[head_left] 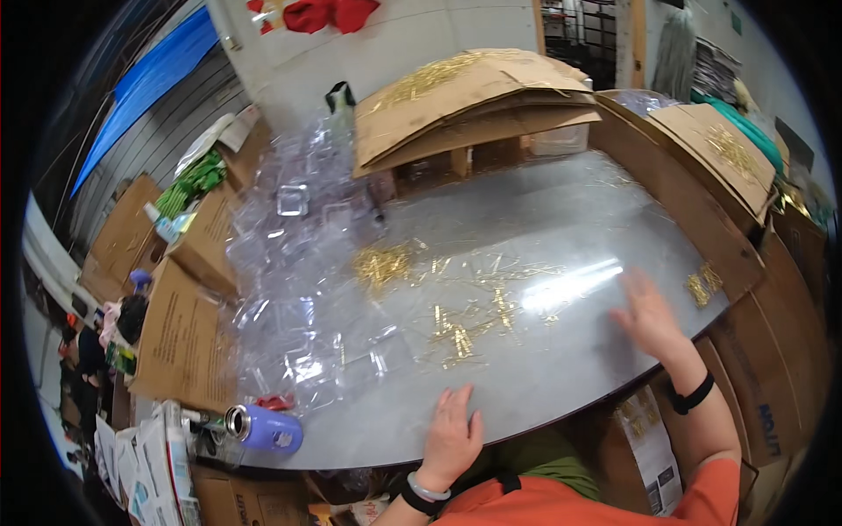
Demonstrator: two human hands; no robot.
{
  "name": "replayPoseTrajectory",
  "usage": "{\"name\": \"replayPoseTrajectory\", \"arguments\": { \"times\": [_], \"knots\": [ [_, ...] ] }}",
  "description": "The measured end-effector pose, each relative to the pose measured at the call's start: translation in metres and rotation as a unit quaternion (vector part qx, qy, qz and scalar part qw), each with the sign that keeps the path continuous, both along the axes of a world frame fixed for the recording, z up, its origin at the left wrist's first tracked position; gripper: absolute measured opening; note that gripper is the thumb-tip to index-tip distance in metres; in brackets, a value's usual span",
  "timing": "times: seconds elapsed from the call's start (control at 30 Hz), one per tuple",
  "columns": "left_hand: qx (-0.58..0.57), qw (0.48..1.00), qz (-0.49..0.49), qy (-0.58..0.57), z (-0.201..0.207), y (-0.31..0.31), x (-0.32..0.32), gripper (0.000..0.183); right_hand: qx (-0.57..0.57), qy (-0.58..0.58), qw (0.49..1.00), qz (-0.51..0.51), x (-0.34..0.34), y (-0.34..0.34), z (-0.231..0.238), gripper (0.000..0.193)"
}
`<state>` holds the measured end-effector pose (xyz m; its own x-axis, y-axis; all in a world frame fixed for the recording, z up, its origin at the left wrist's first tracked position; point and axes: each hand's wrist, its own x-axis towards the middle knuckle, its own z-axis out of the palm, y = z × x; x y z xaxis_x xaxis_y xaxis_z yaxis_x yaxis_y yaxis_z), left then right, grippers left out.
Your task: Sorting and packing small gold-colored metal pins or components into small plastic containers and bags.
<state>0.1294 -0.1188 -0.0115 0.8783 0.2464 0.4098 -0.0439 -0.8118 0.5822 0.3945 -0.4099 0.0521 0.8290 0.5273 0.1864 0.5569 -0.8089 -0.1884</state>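
My left hand (pixel 452 434) lies flat at the near edge of the grey table (pixel 544 377), fingers stretched out and holding nothing. Over the right part of the tabletop is my right hand (pixel 651 320), a little blurred, with its fingers apart and nothing in them. Thin gold strips, perhaps twist ties, form a loose heap (pixel 381 265) in the middle. More gold strips (pixel 456 337) lie scattered between that heap and my hands. Right of my right hand, a small gold bunch (pixel 703 285) rests near the table's right edge.
Clear plastic boxes (pixel 303 324) cover the table's left side. A purple bottle (pixel 267 430), uncapped, lies at the front left. Bent cardboard (pixel 474 105) with gold strips on top roofs a compartment at the back. Cardboard walls (pixel 675 197) edge the right side; cartons (pixel 189 342) stand left.
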Motion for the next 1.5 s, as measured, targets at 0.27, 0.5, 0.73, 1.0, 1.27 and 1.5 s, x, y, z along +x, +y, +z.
{"name": "replayPoseTrajectory", "arguments": {
  "times": [0.27,0.5,0.73,1.0,1.27,1.5],
  "knots": [
    [-0.031,0.991,0.082,-0.104,0.008,0.002,0.0,0.042,-0.045,-0.012,0.908,0.416,-0.048,0.216,-0.031,0.075],
    [-0.069,0.991,0.062,-0.099,0.004,0.007,-0.006,0.036,-0.093,-0.037,0.924,0.37,-0.094,0.164,-0.035,0.076],
    [-0.071,0.992,0.036,-0.1,0.005,0.007,-0.003,0.036,-0.038,-0.037,0.952,0.302,-0.118,0.145,-0.032,0.076],
    [-0.048,0.992,0.062,-0.099,0.002,0.005,-0.003,0.038,-0.129,0.007,0.913,0.388,-0.073,0.184,-0.038,0.082],
    [-0.049,0.993,0.048,-0.1,0.002,0.007,-0.001,0.04,-0.109,0.013,0.897,0.427,-0.075,0.178,-0.029,0.072],
    [-0.02,0.998,0.028,-0.052,0.007,0.006,-0.001,0.058,-0.036,0.017,0.925,0.378,-0.117,0.137,-0.027,0.059]
  ]
}}
